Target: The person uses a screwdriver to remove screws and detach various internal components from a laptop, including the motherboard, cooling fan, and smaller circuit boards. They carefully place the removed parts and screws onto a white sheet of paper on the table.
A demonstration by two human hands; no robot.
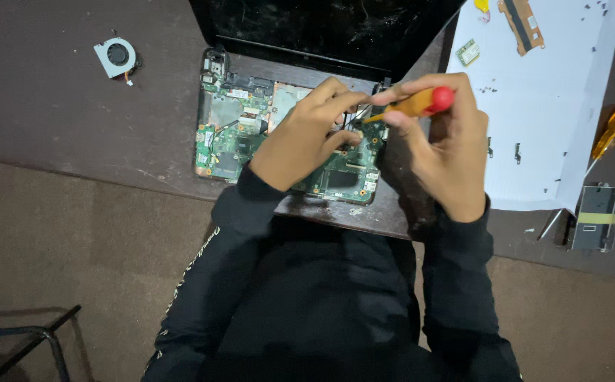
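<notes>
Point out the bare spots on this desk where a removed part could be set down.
Widest bare patch: dark desk left of the opened laptop, below the small fan. The white paper sheet has bare room at its middle, between scattered screws. Crowded: the board under the left hand and the right hand with its screwdriver, and the right edge by the amber-handled screwdriver.

Screwdriver [410,105] tip hidden behind the left hand [304,138]; motherboard [251,134] centre covered (components unreadable); laptop screen [321,25] cut off at top edge.

A dark brown table [53,120] stands over brown carpet [74,240] (dimly lit), black metal frame [35,332] nearby.
</notes>
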